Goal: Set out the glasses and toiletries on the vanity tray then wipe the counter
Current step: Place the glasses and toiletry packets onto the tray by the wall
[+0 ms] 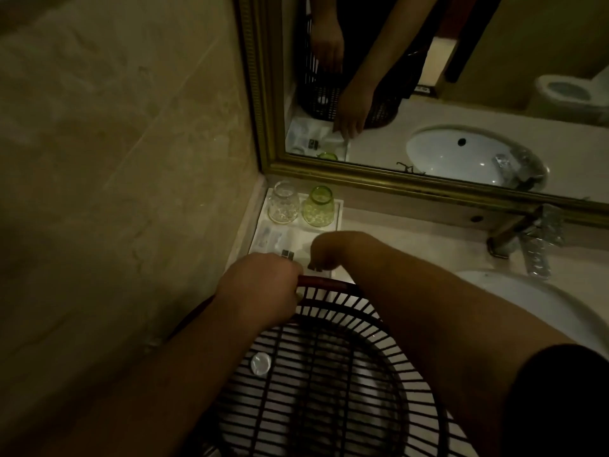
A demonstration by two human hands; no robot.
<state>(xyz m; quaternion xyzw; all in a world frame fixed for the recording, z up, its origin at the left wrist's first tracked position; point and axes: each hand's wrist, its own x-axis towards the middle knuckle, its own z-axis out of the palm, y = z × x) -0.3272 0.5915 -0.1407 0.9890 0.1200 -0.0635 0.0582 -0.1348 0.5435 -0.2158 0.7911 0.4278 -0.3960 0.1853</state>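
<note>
- Step: toiletries onto tray (pixel 338 212); clear glass (pixel 283 207) and green glass (pixel 318 207) already at its back.
- L hand (pixel 263 285) grips basket (pixel 329 374) rim; R hand (pixel 326 252) curled over tray front, can't tell if pinching.
- Next, likely: pick white disc (pixel 260 363) from basket.

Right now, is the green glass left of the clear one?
No, the green glass stands right of the clear glass on the tray.

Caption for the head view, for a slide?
Left hand grips basket rim; right hand reaches over tray holding clear glass and green glass.
</note>
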